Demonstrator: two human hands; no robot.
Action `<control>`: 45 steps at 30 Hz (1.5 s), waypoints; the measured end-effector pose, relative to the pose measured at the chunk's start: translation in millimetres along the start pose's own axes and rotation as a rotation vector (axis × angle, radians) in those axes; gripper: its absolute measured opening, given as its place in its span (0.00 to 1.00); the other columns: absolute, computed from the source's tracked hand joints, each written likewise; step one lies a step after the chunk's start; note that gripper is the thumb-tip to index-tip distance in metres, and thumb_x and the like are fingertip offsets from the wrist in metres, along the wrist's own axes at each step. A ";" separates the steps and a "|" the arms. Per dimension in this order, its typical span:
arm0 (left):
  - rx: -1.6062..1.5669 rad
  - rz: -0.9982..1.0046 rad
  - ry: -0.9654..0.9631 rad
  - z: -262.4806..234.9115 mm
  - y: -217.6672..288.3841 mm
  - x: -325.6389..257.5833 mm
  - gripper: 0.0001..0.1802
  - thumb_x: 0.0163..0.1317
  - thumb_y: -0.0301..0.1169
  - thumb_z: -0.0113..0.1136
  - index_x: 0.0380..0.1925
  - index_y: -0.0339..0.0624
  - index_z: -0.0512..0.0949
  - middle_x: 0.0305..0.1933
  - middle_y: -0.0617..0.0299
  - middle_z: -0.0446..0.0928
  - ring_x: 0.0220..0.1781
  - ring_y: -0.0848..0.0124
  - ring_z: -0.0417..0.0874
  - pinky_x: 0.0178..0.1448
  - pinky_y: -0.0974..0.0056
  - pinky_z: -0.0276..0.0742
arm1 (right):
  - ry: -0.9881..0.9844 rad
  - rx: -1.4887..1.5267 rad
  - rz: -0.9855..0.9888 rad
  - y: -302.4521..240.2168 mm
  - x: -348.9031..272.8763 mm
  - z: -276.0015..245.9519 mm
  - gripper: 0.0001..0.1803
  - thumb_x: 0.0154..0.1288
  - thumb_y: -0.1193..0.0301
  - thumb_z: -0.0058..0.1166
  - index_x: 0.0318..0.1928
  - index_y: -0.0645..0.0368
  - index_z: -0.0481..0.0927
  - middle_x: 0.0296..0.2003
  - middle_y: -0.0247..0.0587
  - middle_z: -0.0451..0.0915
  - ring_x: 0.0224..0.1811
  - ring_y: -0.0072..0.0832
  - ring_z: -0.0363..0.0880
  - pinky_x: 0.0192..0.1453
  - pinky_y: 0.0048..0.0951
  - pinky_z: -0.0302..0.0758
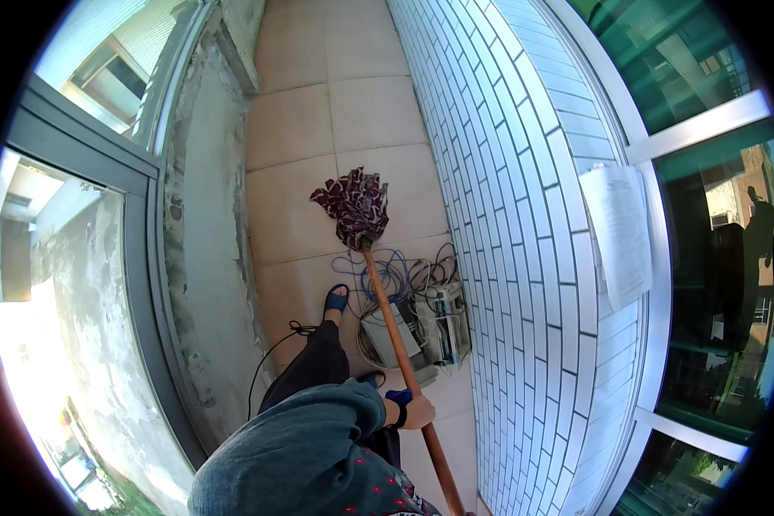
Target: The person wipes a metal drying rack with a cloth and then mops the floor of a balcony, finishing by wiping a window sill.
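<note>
Mop (353,205) head of dark patterned rags lies on the beige tiled floor (318,120), close to the white tiled wall (507,215). Wooden handle (396,331) slants back over a heap of cables and boxes (417,310). Left hand (417,411), sleeve bent across the body, fingers wrapped round the handle. Right hand at the frame's lower edge; cannot tell its grip.

Wooden-handled mop (360,209), dark patterned rag head on floor tiles.
</note>
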State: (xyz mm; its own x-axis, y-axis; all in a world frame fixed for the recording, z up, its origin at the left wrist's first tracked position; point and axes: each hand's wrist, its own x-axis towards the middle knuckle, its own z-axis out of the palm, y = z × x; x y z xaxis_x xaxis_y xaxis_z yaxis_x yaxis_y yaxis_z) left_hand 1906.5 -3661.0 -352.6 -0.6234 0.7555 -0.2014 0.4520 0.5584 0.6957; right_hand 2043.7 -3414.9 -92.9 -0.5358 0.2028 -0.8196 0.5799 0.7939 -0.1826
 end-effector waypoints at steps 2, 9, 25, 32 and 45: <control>-0.017 -0.039 0.173 -4.7 -29.4 4.5 0.04 0.48 0.27 0.55 0.20 0.40 0.76 0.20 0.54 0.77 0.26 0.60 0.81 0.27 0.59 0.75 | 0.048 -0.172 -0.132 -11.3 29.6 -14.6 0.13 0.48 0.64 0.64 0.30 0.57 0.76 0.20 0.35 0.75 0.19 0.26 0.72 0.24 0.29 0.71; 0.078 -0.412 0.352 -150.2 -179.9 -21.8 0.02 0.49 0.28 0.55 0.23 0.42 0.75 0.20 0.56 0.75 0.25 0.59 0.80 0.25 0.58 0.73 | 0.118 -0.296 -0.358 -238.3 138.4 -23.7 0.21 0.45 0.67 0.58 0.41 0.64 0.74 0.19 0.47 0.76 0.21 0.35 0.77 0.26 0.30 0.72; 0.080 -1.075 0.519 -200.2 -387.8 -209.4 0.06 0.57 0.31 0.48 0.33 0.44 0.72 0.25 0.54 0.77 0.31 0.56 0.81 0.31 0.54 0.75 | -0.240 -0.238 -0.755 -474.6 217.6 157.6 0.20 0.45 0.68 0.53 0.42 0.63 0.72 0.27 0.58 0.76 0.33 0.53 0.76 0.37 0.41 0.73; -0.063 -0.938 0.616 -126.7 -232.1 -180.1 0.10 0.51 0.28 0.55 0.34 0.43 0.70 0.25 0.54 0.77 0.30 0.57 0.81 0.30 0.57 0.75 | -0.331 -0.359 -0.548 -364.1 143.2 74.0 0.23 0.46 0.72 0.56 0.46 0.65 0.74 0.19 0.41 0.77 0.15 0.25 0.76 0.18 0.24 0.72; -0.394 -0.657 0.582 -64.0 3.5 -91.3 0.14 0.50 0.28 0.57 0.36 0.37 0.67 0.23 0.48 0.76 0.28 0.53 0.80 0.27 0.52 0.73 | 0.076 -0.691 -0.540 -227.9 -3.0 -82.4 0.19 0.38 0.71 0.59 0.37 0.60 0.77 0.20 0.48 0.76 0.23 0.39 0.77 0.30 0.33 0.71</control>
State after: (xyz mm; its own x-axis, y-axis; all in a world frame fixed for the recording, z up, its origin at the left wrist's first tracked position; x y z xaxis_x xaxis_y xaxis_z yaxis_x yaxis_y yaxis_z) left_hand 1924.1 -3750.0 -287.6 -0.9427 -0.0153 -0.3332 -0.2811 0.5744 0.7688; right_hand 1862.6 -3549.1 -4.1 -0.6829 -0.2828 -0.6736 -0.2527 0.9566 -0.1454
